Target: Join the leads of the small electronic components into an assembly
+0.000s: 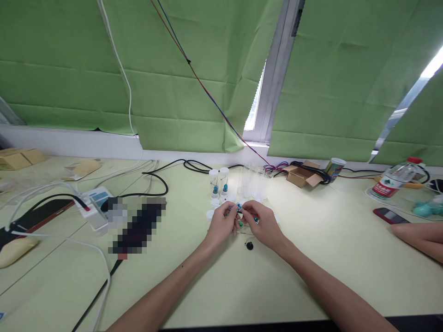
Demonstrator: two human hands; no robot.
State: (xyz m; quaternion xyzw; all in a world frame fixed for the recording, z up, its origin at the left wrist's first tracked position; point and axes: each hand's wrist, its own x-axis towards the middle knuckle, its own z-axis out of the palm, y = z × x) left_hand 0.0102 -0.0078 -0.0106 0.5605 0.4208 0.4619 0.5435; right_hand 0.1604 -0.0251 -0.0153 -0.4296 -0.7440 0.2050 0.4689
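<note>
- Table (221, 286): pale green top.
- Two capped vials (219, 182) upright, mid-table.
- Open cardboard box (300, 175), far right.
- Water bottle (394, 180) lying flat.
- Red phone (388, 215) near right edge.
- Black cables (157, 177) across left half.

Two lidded clear vials (219, 183) stood upright just beyond grip, blue pieces seen inside. Small black disc (249, 246) laid on counter (242, 286) just near side of grip. Open cardboard box (302, 174) and printed cup (334, 168) placed far right of grip. Water bottle (394, 180) laid on side, red phone (390, 215) beside. Green blinds (180, 74) hung behind.
</note>
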